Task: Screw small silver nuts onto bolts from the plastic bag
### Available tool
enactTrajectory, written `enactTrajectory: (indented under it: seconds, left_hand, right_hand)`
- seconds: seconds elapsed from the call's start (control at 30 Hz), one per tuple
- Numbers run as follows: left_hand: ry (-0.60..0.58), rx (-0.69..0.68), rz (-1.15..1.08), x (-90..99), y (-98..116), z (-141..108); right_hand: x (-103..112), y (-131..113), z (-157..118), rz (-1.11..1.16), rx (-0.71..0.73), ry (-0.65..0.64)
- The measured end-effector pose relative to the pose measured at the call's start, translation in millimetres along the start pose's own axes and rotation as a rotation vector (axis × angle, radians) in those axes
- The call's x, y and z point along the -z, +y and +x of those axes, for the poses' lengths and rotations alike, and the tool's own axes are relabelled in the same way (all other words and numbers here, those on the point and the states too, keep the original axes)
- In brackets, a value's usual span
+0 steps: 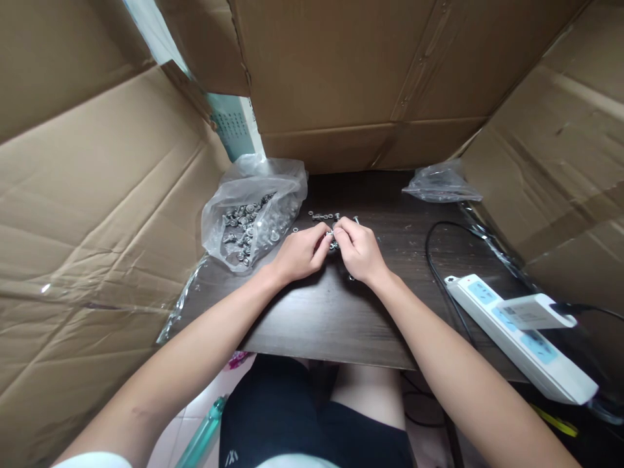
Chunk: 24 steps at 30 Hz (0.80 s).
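My left hand and my right hand meet over the dark table, thumbs and fingertips pinched together. Between them is a small silvery metal fastener, mostly covered by the fingers, so its exact kind is hidden. Just behind the hands lie loose screws and small rings like washers or nuts. Another screw is beyond my right hand. More metal pieces show beneath the fingertips. Left of my left hand, an open clear plastic bag holds many metal fasteners.
Cardboard walls enclose the dark wooden table at the back and both sides. On the right lie a white power strip with an adapter plugged in and a black cable. A flattened plastic bag rests at the back right.
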State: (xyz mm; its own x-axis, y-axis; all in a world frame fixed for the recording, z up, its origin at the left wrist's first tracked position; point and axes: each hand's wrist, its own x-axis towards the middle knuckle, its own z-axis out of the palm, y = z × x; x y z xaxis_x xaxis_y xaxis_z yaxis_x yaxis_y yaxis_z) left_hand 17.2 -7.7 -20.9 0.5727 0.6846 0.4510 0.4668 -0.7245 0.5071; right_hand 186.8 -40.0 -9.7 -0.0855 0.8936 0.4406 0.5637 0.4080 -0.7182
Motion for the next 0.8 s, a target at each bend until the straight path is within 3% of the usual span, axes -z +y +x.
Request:
enactTrajectory:
  seconds: [0.4,0.8]
  left_hand:
    - [-0.019,0.028,-0.018,1.9,-0.2,0.0]
    - [-0.003,-0.005,-0.010,0.8,-1.2,-0.2]
  right_hand:
    - [-3.0,2.5,0.1,-0.029,0.083,0.022]
    - [-2.2,3.8,1.4,-0.005,0.044,-0.019]
